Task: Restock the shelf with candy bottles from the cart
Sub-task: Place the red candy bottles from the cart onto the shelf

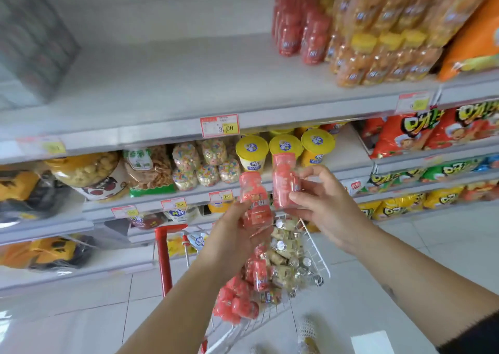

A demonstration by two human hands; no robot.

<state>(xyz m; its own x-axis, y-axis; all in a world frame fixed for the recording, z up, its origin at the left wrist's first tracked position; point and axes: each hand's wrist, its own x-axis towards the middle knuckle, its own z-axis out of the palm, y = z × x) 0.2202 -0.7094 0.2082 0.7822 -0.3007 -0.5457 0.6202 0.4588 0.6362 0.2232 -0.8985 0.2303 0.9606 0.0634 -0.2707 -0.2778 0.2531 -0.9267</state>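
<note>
My left hand (232,235) grips a pink candy bottle (253,199) upright above the cart. My right hand (324,205) holds a second pink candy bottle (285,180) just to the right of it, fingers curled round its side. Both bottles hover in front of the middle shelves. Below them the white wire cart (318,262) with a red handle (163,256) holds several more pink bottles (237,302) and small wrapped items. On the upper shelf (175,83), red candy bottles (299,27) stand in rows at the right, beside yellow-capped ones (378,54).
A wide bare stretch of the upper shelf lies left of the red bottles. A dark box (32,43) sits at its far left. Yellow tubs (252,151), snack bags and jars fill the lower shelves. Chip bags (432,132) fill the right bay. White tile floor is below.
</note>
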